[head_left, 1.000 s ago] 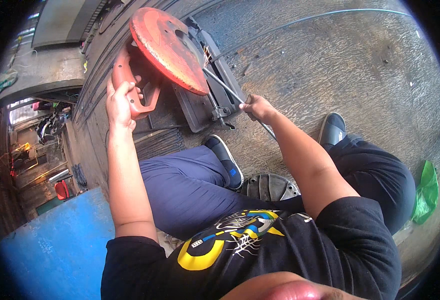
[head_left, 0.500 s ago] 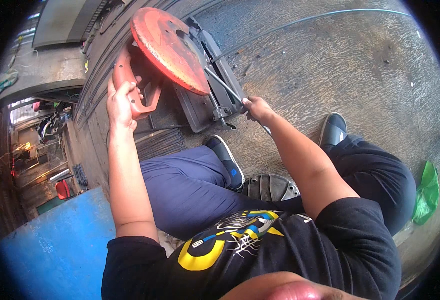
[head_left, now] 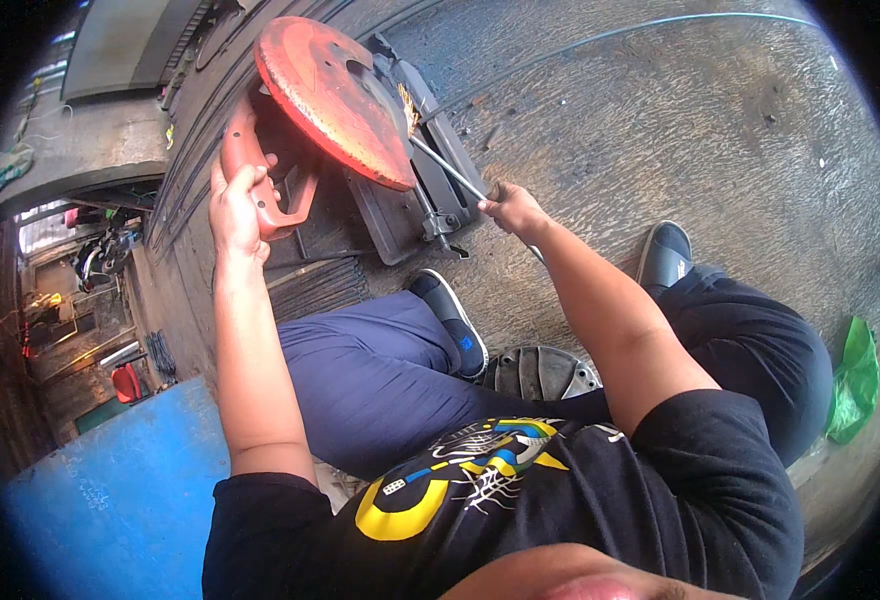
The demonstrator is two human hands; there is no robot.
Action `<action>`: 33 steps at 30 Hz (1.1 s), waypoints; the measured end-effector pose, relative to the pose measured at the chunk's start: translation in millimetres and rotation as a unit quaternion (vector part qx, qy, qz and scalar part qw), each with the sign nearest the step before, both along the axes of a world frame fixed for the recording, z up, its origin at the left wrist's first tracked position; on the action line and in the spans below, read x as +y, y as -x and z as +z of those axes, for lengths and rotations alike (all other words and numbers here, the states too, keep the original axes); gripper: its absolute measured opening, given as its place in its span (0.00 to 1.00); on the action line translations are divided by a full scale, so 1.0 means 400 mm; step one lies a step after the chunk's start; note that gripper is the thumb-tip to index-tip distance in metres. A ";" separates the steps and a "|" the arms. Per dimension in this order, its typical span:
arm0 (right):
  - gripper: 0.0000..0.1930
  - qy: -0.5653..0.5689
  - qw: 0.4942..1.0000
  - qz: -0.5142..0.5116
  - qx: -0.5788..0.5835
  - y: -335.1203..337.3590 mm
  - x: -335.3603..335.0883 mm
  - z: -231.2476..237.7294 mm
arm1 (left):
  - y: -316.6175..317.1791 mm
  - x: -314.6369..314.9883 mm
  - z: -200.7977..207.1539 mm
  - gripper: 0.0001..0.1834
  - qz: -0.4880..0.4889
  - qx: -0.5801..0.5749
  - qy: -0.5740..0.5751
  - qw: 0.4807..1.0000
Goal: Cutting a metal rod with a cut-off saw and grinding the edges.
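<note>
- Head view, change: my left hand (head_left: 235,205) is clenched on the orange handle (head_left: 260,180) of the chop saw; compared with a second ago the red blade guard (head_left: 335,100) sits a little lower over the base, and a few sparks now show at the blade's edge just beyond the guard. I judge the cut has just begun.
- Head view, right grip: my right hand (head_left: 513,208) is closed around the thin metal rod (head_left: 450,170), in the same place as before, holding it as it runs from my fist up into the saw's vise (head_left: 440,215).
- Head view, work thing: the rod lies across the dark saw base (head_left: 400,215), just ahead of my right fist and below and to the right of my left.
- Head view, surface: no counter; the saw stands on a rough grey concrete floor (head_left: 680,130). A bundle of dark rods (head_left: 315,290) lies below my left grip.
- Head view, near me: my shoes, a round metal casting (head_left: 540,370) between my knees, a green bag (head_left: 853,385) far right of my right arm.
- Head view, room: a blue panel (head_left: 110,490) low on the left, a cluttered workshop bay beyond it.
</note>
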State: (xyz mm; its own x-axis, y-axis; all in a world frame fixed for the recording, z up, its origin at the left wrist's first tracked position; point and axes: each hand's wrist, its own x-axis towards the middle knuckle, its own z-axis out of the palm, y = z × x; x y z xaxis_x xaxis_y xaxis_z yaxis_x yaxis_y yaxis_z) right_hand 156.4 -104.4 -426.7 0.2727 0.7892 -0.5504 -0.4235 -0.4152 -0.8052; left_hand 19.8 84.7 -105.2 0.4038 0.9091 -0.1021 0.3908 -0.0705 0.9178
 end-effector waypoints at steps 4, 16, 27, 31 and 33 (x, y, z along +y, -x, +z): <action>0.13 0.019 1.000 -0.004 0.011 0.004 0.006 -0.007 | 0.002 0.002 0.000 0.28 0.001 -0.004 0.007 1.000; 0.15 -0.012 0.999 0.034 0.037 0.005 0.004 0.010 | 0.001 0.004 -0.001 0.29 0.002 -0.010 0.014 1.000; 0.10 -0.048 0.997 -0.015 0.062 0.008 0.013 0.016 | -0.001 0.002 0.001 0.28 0.004 -0.009 0.010 1.000; 0.13 0.001 0.999 -0.015 0.036 -0.003 0.013 0.038 | 0.000 0.003 0.001 0.29 0.001 -0.004 0.011 1.000; 0.14 0.008 0.999 -0.016 0.036 -0.004 0.013 0.054 | 0.001 0.003 0.000 0.29 0.002 -0.007 0.012 1.000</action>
